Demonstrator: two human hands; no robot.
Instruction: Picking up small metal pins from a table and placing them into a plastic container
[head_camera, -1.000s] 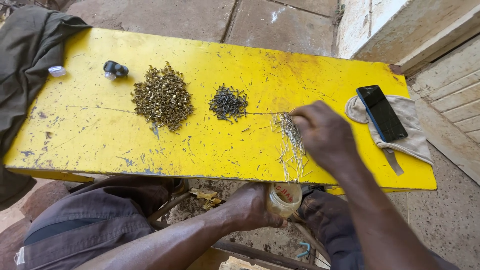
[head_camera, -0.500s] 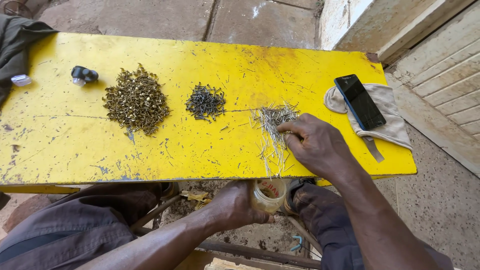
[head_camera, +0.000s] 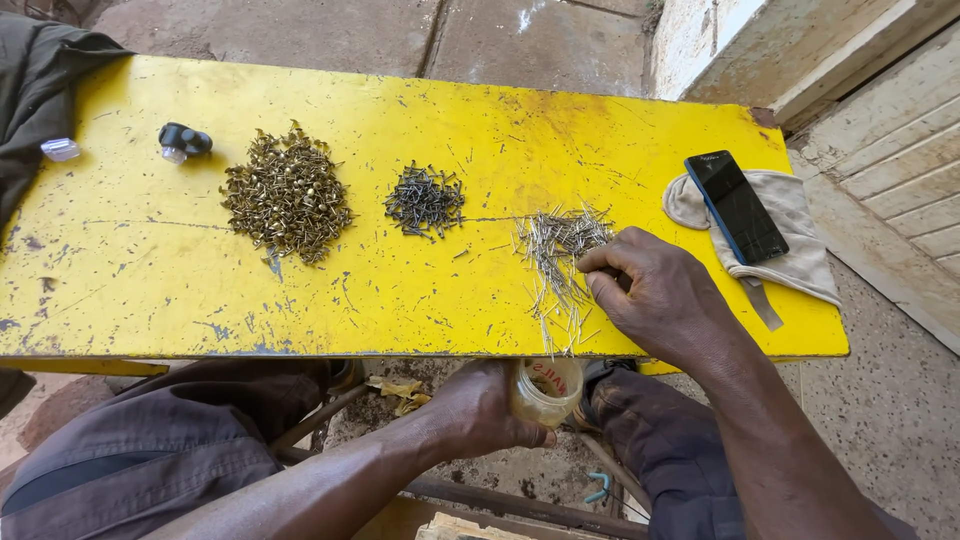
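Your right hand (head_camera: 655, 295) rests at centre right of the frame on the yellow board (head_camera: 400, 300), fingers curled over the thin nails (head_camera: 555, 245); the fingertips are hidden, so whether they pinch any nails cannot be told. The nails spread from the hand down to the board's near edge. Your left hand (head_camera: 480, 410), lower centre, is closed around a small jar (head_camera: 545, 392) just below that edge, under the nails. The jar's contents are hard to make out. Left of the nails lie a dark pile (head_camera: 425, 200) and a larger brass pile (head_camera: 287, 193). A phone (head_camera: 735, 205) lies on a cloth (head_camera: 795, 235) at right.
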